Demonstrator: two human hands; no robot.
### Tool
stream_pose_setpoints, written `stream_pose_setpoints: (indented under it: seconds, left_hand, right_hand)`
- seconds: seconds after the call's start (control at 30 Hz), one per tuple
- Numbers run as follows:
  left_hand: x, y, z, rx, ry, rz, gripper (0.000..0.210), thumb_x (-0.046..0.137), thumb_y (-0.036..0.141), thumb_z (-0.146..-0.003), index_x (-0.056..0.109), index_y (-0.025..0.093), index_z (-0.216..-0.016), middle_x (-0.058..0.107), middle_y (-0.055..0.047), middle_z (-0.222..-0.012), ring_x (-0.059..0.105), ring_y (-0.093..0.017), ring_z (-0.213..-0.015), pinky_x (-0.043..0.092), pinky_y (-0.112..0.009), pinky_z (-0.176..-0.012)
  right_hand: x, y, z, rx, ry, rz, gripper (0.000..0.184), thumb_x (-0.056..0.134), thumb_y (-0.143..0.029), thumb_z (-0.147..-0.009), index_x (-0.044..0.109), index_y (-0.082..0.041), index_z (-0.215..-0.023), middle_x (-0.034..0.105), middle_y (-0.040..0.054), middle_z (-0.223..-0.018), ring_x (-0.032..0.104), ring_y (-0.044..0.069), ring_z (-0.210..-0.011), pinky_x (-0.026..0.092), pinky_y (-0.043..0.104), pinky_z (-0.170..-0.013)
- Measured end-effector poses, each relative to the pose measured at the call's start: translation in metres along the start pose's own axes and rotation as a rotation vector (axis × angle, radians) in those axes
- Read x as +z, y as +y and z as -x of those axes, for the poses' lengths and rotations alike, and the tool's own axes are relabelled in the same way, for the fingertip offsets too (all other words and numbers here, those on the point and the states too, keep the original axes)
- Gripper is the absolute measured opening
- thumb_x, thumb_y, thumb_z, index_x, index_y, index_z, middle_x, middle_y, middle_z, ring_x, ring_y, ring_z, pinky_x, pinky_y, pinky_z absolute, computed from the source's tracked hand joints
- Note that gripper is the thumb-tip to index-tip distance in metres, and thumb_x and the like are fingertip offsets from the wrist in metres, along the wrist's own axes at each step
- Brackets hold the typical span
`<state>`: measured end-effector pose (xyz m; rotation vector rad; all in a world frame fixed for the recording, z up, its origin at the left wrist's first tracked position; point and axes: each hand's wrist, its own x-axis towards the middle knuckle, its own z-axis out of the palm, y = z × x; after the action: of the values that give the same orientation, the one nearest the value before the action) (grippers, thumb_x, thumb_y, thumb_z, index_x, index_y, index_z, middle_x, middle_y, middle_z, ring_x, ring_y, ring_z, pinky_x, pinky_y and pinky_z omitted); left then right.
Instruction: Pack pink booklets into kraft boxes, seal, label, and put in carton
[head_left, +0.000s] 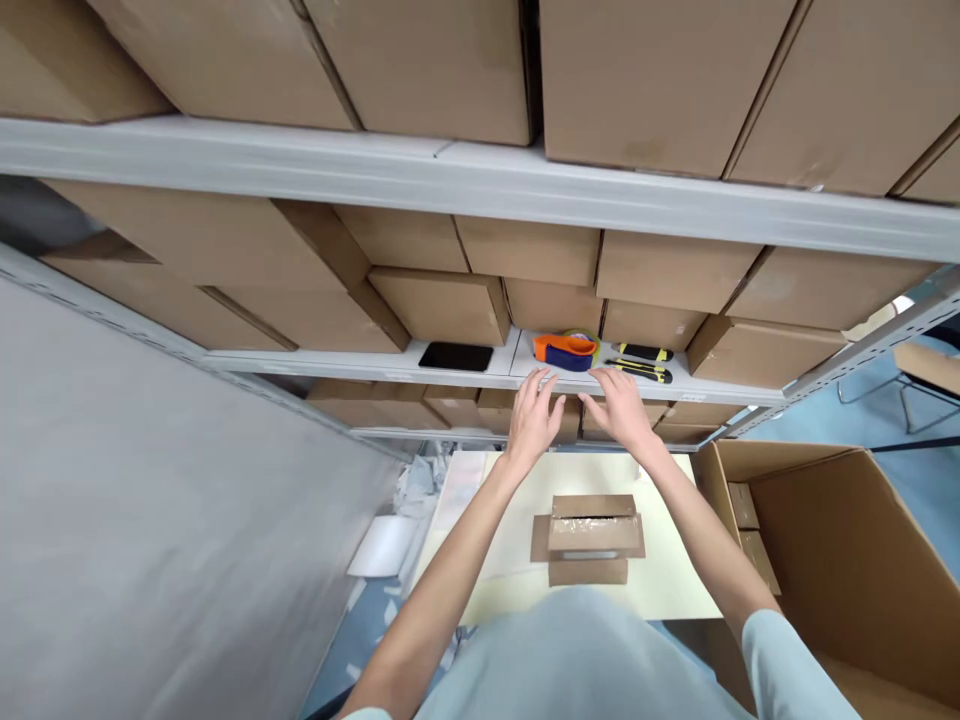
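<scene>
Both my arms reach forward to the edge of the middle shelf (pixel 480 368). My left hand (pixel 534 420) is open, fingers spread, holding nothing. Opposite it, my right hand (pixel 619 408) is open too, its fingertips close to an orange and blue tape dispenser (pixel 564 352). A roll of yellow-green tape (pixel 589 338) shows behind the dispenser. To its right lie two black and yellow utility knives (pixel 643 353). A black phone (pixel 455 357) lies flat on the left. Below my hands, a small cardboard box (pixel 594 535) stands with its flaps spread on the table.
Closed cardboard boxes (pixel 420 70) fill the shelves above and behind the tools. The pale yellow table (pixel 517 580) is under my arms. A large open carton (pixel 855 560) stands to the right, small boxes inside. A grey wall (pixel 150 500) bounds the left; paper scraps litter the floor.
</scene>
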<state>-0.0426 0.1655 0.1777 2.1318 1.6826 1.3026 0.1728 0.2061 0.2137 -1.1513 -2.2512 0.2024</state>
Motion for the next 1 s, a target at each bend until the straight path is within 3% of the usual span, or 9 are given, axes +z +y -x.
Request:
stream_pose_setpoints:
  seconds: [0.17, 0.33, 0.5, 0.57, 0.77, 0.87, 1.0]
  left_hand:
    - [-0.003, 0.004, -0.036, 0.013, 0.01, -0.031, 0.042, 0.053, 0.028, -0.107, 0.069, 0.019, -0.144, 0.06, -0.02, -0.161, 0.048, -0.036, -0.16, 0.04, -0.059, -0.133]
    - [-0.009, 0.01, -0.026, -0.015, 0.034, -0.009, 0.039, 0.054, 0.027, -0.105, 0.072, 0.021, -0.139, 0.061, -0.019, -0.16, 0.046, -0.036, -0.16, 0.038, -0.061, -0.134]
    - [-0.013, 0.012, 0.002, -0.053, 0.04, -0.006, 0.035, 0.054, 0.027, -0.105, 0.075, 0.022, -0.133, 0.065, -0.017, -0.154, 0.049, -0.037, -0.157, 0.04, -0.061, -0.133]
    - [-0.013, 0.011, 0.011, -0.074, 0.029, -0.006, 0.034, 0.054, 0.028, -0.105, 0.076, 0.022, -0.131, 0.065, -0.017, -0.153, 0.05, -0.038, -0.156, 0.042, -0.062, -0.131]
    - [-0.019, 0.011, 0.028, -0.1, 0.025, -0.007, 0.033, 0.055, 0.03, -0.104, 0.076, 0.024, -0.128, 0.068, -0.016, -0.15, 0.053, -0.038, -0.153, 0.047, -0.061, -0.128]
    - [-0.029, 0.013, 0.04, -0.101, 0.036, 0.014, 0.034, 0.055, 0.03, -0.105, 0.076, 0.023, -0.131, 0.067, -0.016, -0.151, 0.054, -0.037, -0.152, 0.046, -0.058, -0.129]
    - [-0.046, 0.016, 0.072, -0.151, 0.081, 0.057, 0.036, 0.055, 0.035, -0.109, 0.071, 0.024, -0.139, 0.067, -0.016, -0.153, 0.059, -0.033, -0.148, 0.048, -0.054, -0.128]
  right_hand:
    - [0.01, 0.004, -0.086, 0.046, -0.197, 0.136, 0.044, 0.063, -0.038, -0.109, 0.066, -0.01, -0.142, 0.071, 0.0255, -0.141, 0.066, 0.039, -0.134, 0.049, 0.053, -0.117]
    - [0.042, 0.017, -0.114, 0.196, -0.425, 0.204, 0.046, 0.071, -0.037, -0.105, 0.065, -0.008, -0.141, 0.072, 0.028, -0.142, 0.069, 0.038, -0.132, 0.05, 0.049, -0.117]
    - [0.078, 0.022, -0.108, 0.278, -0.341, 0.232, 0.068, 0.072, -0.043, -0.102, 0.053, -0.004, -0.154, 0.059, 0.0349, -0.156, 0.056, 0.043, -0.149, 0.039, 0.063, -0.127]
    - [0.083, 0.02, -0.109, 0.308, -0.33, 0.246, 0.066, 0.07, -0.041, -0.102, 0.053, -0.005, -0.154, 0.059, 0.0337, -0.157, 0.053, 0.042, -0.151, 0.037, 0.064, -0.127]
    - [0.063, 0.012, -0.11, 0.286, -0.409, 0.285, 0.045, 0.068, -0.027, -0.101, 0.063, -0.01, -0.143, 0.072, 0.0257, -0.144, 0.062, 0.039, -0.143, 0.04, 0.056, -0.127]
    - [0.049, 0.006, -0.082, 0.232, -0.418, 0.243, 0.036, 0.067, -0.03, -0.104, 0.067, -0.011, -0.134, 0.075, 0.0254, -0.134, 0.066, 0.039, -0.136, 0.04, 0.055, -0.126]
    - [0.035, -0.006, -0.004, 0.16, -0.408, 0.082, 0.039, 0.064, -0.042, -0.106, 0.066, -0.014, -0.132, 0.078, 0.0238, -0.122, 0.073, 0.042, -0.119, 0.053, 0.057, -0.112]
